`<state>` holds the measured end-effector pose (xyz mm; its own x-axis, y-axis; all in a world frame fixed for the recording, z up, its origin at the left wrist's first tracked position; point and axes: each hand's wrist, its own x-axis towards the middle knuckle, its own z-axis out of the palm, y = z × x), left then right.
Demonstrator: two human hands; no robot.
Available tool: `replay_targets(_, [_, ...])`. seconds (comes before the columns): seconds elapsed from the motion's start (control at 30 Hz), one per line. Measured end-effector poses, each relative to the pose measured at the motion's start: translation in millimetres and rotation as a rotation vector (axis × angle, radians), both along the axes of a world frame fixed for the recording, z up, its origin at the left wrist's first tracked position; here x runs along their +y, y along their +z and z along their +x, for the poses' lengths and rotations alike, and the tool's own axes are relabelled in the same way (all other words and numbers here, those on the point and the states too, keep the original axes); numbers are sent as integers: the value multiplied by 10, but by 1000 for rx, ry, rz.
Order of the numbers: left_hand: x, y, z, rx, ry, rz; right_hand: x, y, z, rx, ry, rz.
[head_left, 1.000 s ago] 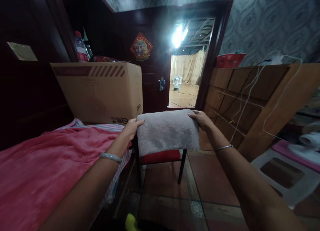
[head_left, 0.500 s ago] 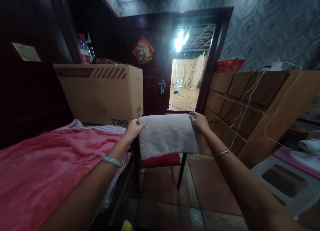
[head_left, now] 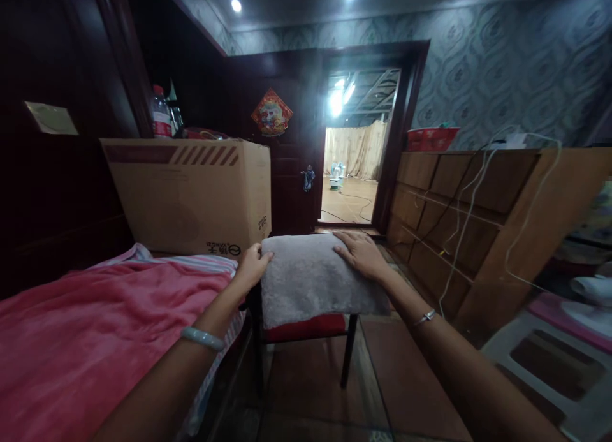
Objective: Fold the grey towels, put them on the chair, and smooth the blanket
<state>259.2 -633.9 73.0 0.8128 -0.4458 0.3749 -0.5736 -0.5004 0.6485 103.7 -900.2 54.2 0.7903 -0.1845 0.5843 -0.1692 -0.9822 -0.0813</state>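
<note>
A folded grey fluffy towel lies on a red-seated chair with dark legs, straight ahead of me. My left hand pinches the towel's left edge, thumb on top. My right hand rests flat on the towel's upper right part, fingers stretched out. Both wrists wear bracelets.
A bed with a pink blanket fills the left. A big cardboard box stands on it, with bottles behind. A wooden dresser with white cables runs along the right. A white plastic stool is at lower right. An open doorway lies ahead.
The towel has come down onto the chair seat. My right hand let go of its corner and now lies flat on top. The camera tilted up a little.
</note>
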Motion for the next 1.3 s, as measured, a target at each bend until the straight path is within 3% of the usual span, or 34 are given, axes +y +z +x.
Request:
replay_targets(0.1, [24,4,-42,-65,58,72,-6,-45,24,45,-9,35])
replay_targets(0.2, [6,8,-185,-328,110,112,22,-16,16,42,-40,6])
replay_targets(0.33, [-166,-14,-357,-605,-119,287,129,93,31,17,34,-82])
replay_targets(0.47, [-339,-34,-326,-597,-226,425,170,107,78,65,128,-59])
replay_targets(0.7, [-340,-10,-153,-635,-323,427,174,38,99,8,92,-12])
replay_targets(1.0, [-356,-72,-78,-672,-319,433,181,3,129,-45,107,5])
replay_targets(1.3, [-315,-36,-143,-667,-313,465,229,18,99,-37,100,0])
